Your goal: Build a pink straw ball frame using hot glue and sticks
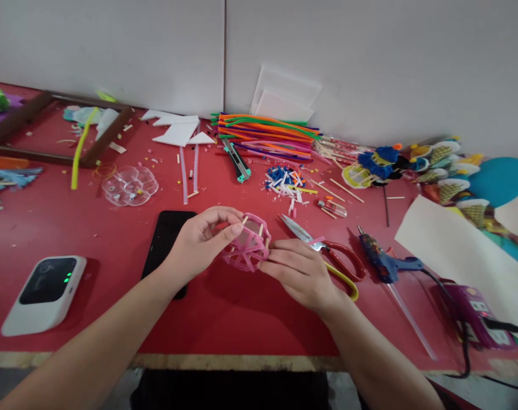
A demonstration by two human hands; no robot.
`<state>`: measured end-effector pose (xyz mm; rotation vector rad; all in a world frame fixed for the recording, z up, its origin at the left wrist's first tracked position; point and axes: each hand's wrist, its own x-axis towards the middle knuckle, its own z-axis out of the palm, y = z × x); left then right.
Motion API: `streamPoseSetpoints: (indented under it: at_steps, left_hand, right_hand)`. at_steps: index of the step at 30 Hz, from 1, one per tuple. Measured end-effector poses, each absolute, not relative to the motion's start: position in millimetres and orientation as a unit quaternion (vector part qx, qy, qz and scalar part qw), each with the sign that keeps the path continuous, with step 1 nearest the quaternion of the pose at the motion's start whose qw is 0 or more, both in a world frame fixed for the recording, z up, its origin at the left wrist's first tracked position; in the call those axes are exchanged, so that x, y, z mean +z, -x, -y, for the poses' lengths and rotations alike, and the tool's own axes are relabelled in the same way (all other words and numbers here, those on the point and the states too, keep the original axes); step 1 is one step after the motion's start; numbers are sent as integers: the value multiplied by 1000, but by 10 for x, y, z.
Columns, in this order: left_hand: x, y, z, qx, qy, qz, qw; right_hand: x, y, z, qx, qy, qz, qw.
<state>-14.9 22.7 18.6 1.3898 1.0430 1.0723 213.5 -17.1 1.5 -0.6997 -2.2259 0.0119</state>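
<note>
A small wheel-shaped craft frame, made of pink pipe cleaners with spokes and short wooden sticks between two rings, is held above the red table. My left hand pinches its upper left rim between thumb and fingers. On the opposite side, the fingers of my right hand close against the wheel's right edge. Scissors with red and yellow handles lie just beyond my right hand, and a short pink strip shows across them. A black phone lies partly under my left hand and forearm.
To the right are a blue glue gun and a purple power strip. A white device sits at left. Behind are a utility knife, pipe cleaners, scraps and a clear flower-shaped tray.
</note>
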Motion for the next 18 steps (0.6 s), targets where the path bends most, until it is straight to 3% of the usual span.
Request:
streamPoseSetpoints:
  at_steps: [18]
  left_hand:
    - [182,257,-313,387,-600,-449,538]
  right_hand:
    - [8,-2109,140,-21,280,879,385]
